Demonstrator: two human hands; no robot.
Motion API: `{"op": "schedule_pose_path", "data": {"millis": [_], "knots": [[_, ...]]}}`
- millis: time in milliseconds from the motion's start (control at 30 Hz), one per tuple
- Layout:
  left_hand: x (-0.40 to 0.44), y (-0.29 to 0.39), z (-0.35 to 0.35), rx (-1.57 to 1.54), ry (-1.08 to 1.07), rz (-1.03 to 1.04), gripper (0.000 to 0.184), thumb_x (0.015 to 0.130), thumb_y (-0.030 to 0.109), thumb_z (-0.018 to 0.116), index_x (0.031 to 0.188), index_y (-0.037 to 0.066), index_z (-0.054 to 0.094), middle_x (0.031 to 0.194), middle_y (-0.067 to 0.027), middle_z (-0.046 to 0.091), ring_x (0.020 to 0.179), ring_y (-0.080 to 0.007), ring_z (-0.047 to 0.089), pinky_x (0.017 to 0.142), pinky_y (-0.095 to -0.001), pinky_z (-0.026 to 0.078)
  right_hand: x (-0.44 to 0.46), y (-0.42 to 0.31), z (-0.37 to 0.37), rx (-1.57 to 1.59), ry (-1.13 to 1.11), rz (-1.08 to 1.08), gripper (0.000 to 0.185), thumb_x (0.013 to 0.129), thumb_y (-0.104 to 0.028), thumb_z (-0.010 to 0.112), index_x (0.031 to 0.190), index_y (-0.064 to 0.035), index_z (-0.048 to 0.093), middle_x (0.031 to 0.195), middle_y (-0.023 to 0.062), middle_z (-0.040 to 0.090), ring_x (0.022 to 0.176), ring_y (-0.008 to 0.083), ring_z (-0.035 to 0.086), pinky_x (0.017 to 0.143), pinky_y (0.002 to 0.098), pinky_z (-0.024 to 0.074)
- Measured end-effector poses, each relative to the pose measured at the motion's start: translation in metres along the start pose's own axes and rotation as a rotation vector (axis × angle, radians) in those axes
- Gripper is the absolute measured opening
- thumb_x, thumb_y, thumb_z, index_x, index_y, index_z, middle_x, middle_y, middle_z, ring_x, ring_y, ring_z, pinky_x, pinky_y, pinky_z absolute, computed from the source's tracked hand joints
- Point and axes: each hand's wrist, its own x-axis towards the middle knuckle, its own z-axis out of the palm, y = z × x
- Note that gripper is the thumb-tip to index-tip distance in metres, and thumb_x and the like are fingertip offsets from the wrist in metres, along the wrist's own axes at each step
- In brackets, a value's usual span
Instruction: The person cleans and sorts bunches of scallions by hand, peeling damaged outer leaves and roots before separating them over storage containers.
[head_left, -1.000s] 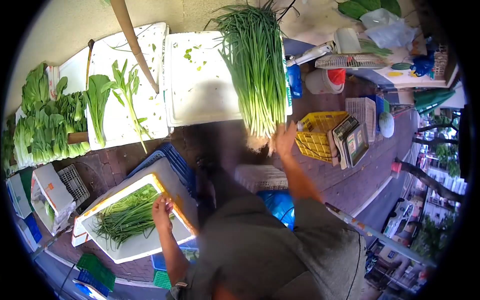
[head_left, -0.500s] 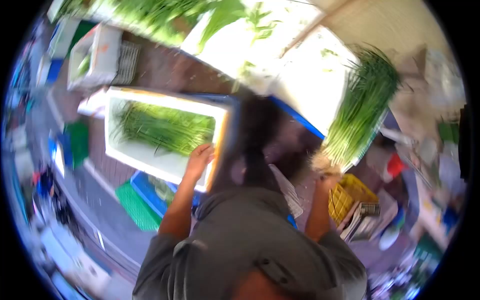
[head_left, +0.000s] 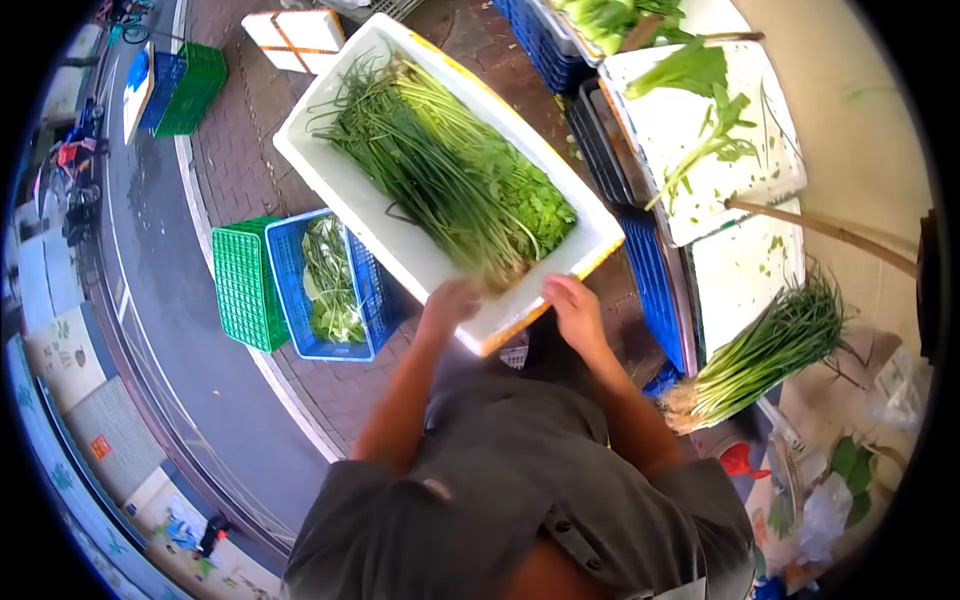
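A white foam box stands in front of me, holding long dark-green spring onions with pale roots toward me and leafy herbs along its right side. My left hand is at the near left corner of the box, close to the root ends; its fingers are smeared by motion. My right hand grips the near rim, fingers over the edge. Off to the right, a large bunch of spring onions lies with its roots toward me, touched by neither hand.
Blue crate with greens and green crate stand left of the box, beside the road. White foam boards with leaf scraps and a wooden stick are on the right. A foam lid lies beyond.
My right hand has left the spring onion bunch at the right and come to the box rim. The view has turned, bringing the box in front of me; my left hand is still at the box.
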Motion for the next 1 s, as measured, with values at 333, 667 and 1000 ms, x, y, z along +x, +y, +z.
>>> {"op": "schedule_pose_path", "data": {"millis": [333,667,1000], "knots": [[-0.073,0.001,-0.075,-0.299,0.220,-0.126,0.034,0.099,0.019,0.056,0.125,-0.003,0.056,0.105,-0.0144,0.066,0.088,-0.0212,0.066,0.082,-0.0334,0.055,0.163,0.175,0.140,-0.894,0.001,0.301,0.025,0.082,-0.007,0.055,0.104,0.0063,0.055,0.092,0.0302,0.065,0.092,0.0471,0.064,0.084,0.0517,0.0508],[-0.067,-0.004,-0.123,-0.549,0.302,-0.160,0.033,0.097,0.020,0.061,0.121,-0.003,0.059,0.097,-0.0063,0.067,0.088,-0.0118,0.062,0.079,-0.0266,0.052,0.146,0.120,0.148,-1.065,-0.164,0.364,0.040,0.083,-0.032,0.058,0.110,-0.0017,0.060,0.097,0.0247,0.069,0.093,0.0409,0.067,0.081,0.0504,0.0508],[-0.040,0.041,-0.090,-0.461,0.058,0.035,0.035,0.098,0.022,0.058,0.125,-0.002,0.056,0.104,-0.0116,0.067,0.090,-0.0190,0.066,0.080,-0.0315,0.054,0.106,-0.029,0.112,0.100,-0.150,0.540,0.041,0.092,-0.008,0.059,0.131,-0.0065,0.050,0.087,0.0090,0.060,0.078,0.0196,0.065,0.058,0.0343,0.0592]]}}
